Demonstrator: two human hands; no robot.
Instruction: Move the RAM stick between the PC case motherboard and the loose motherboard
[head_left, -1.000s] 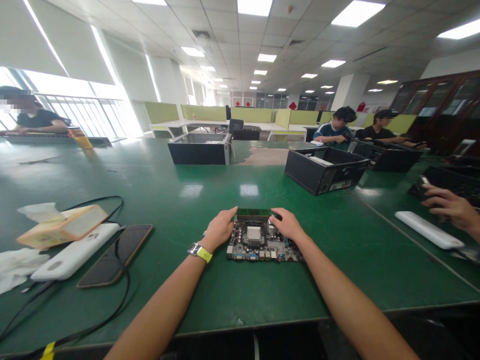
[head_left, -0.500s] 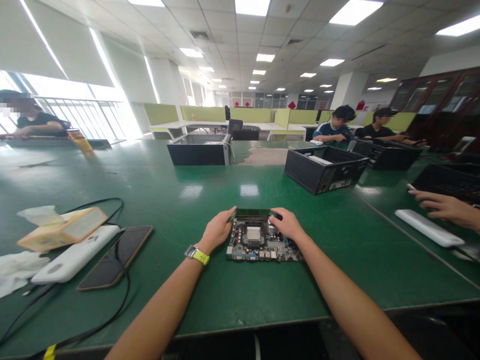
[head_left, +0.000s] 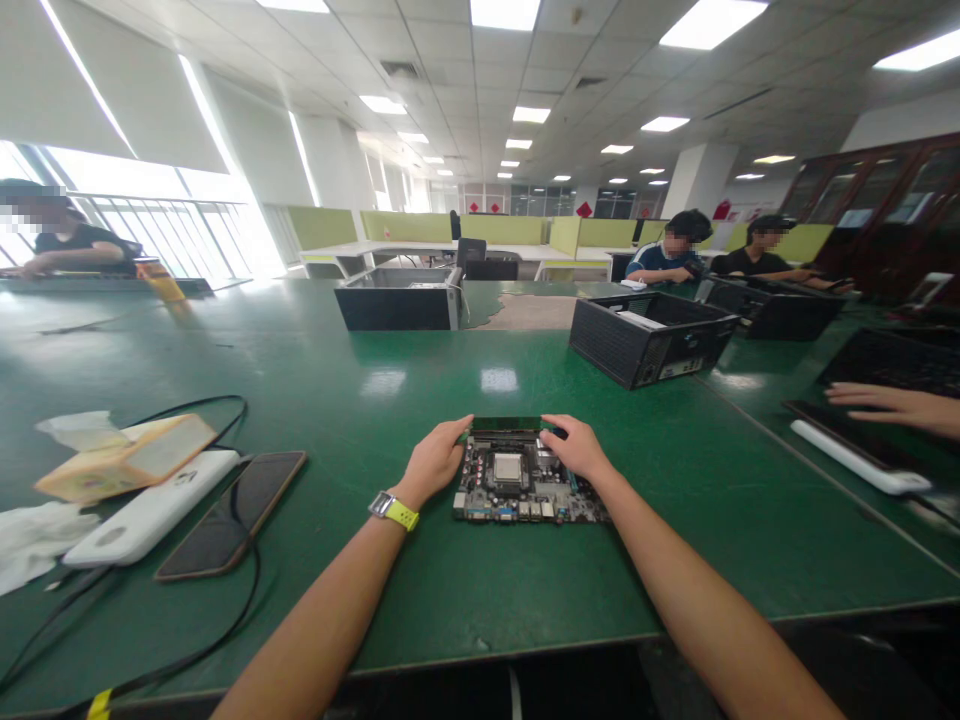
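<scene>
A motherboard (head_left: pixel 525 492) lies on the green table in front of me, its silver square processor (head_left: pixel 508 468) in the socket. Along its far edge a green RAM stick (head_left: pixel 506 424) stands upright at the memory slots. My left hand (head_left: pixel 437 458), wearing a watch on a yellow-green strap, pinches the stick's left end. The right end is between the fingers of my right hand (head_left: pixel 576 447), whose other fingers curl down over the board's corner. Whether the stick is fully seated in a slot I cannot tell.
Left are a tissue box (head_left: pixel 161 458), a white power bank (head_left: pixel 154 508), a phone (head_left: pixel 234 515) and black cables. Computer cases (head_left: pixel 401 308) (head_left: pixel 645 342) stand farther back. At right a co-worker's hand (head_left: pixel 896 405) hovers near another phone (head_left: pixel 847 432) and a white power bank (head_left: pixel 855 460).
My hands, the RAM stick and the motherboard look unmoved. At right, the co-worker's hand has shifted, and a dark phone now lies over the white power bank.
</scene>
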